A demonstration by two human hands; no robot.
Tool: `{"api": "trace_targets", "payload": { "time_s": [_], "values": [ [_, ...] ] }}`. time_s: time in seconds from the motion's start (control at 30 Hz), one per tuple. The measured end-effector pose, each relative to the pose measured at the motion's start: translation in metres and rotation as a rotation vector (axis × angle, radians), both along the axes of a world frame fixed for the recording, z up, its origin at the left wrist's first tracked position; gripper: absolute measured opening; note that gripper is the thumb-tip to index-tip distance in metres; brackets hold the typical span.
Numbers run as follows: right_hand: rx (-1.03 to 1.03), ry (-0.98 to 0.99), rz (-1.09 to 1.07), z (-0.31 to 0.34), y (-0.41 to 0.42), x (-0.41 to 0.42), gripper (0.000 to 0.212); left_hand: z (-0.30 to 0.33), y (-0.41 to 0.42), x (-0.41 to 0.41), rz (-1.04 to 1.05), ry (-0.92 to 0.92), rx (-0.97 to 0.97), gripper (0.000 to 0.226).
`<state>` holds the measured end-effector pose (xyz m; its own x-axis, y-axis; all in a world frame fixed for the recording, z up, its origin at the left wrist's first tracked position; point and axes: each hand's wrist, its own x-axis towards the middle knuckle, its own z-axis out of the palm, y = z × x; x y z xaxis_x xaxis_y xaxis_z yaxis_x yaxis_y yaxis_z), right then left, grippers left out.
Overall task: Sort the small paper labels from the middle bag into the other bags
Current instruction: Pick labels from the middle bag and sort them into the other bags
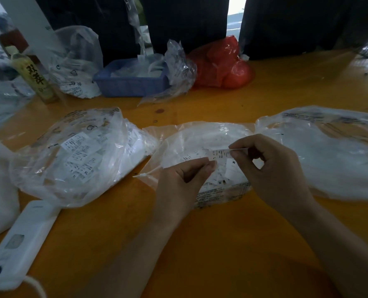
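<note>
Three clear plastic bags of small white paper labels lie side by side on the orange table [200, 244]. Above the middle bag [200, 140] both hands work together. My right hand [271, 168] pinches a small paper label [220, 154] between thumb and forefinger. My left hand [185, 181] pinches the same label's left end, fingers curled. Loose labels marked M lie in the middle bag under the hands. The left bag [75, 155] shows labels printed with sizes such as XL. The right bag [329, 151] looks white and blurred.
A white flat device [21, 241] with a cord lies at the near left. At the back stand a bottle [34, 76], a blue basket [131, 80] with plastic, a crumpled clear bag [75, 61] and a red bag [221, 63]. Dark cloth hangs behind.
</note>
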<state>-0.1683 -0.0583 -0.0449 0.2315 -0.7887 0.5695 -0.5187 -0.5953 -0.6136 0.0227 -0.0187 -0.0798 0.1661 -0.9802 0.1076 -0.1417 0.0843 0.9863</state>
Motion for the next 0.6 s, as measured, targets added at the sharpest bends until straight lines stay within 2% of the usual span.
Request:
{"api": "trace_targets", "payload": {
  "time_s": [0.23, 0.33, 0.6],
  "values": [
    [-0.123, 0.192, 0.007, -0.0015, -0.0025, -0.0026, 0.011, -0.0026, -0.0018, 0.0027, 0.021, -0.149, -0.021, 0.021],
    [-0.146, 0.243, 0.007, -0.0006, -0.0027, -0.0034, 0.013, -0.0027, -0.0017, 0.0035, 0.016, -0.123, -0.004, 0.022],
    [-0.109, 0.196, -0.034, -0.0003, -0.0007, -0.0013, 0.011, -0.0040, -0.0030, 0.0024, -0.035, -0.040, -0.008, 0.028]
  ]
}}
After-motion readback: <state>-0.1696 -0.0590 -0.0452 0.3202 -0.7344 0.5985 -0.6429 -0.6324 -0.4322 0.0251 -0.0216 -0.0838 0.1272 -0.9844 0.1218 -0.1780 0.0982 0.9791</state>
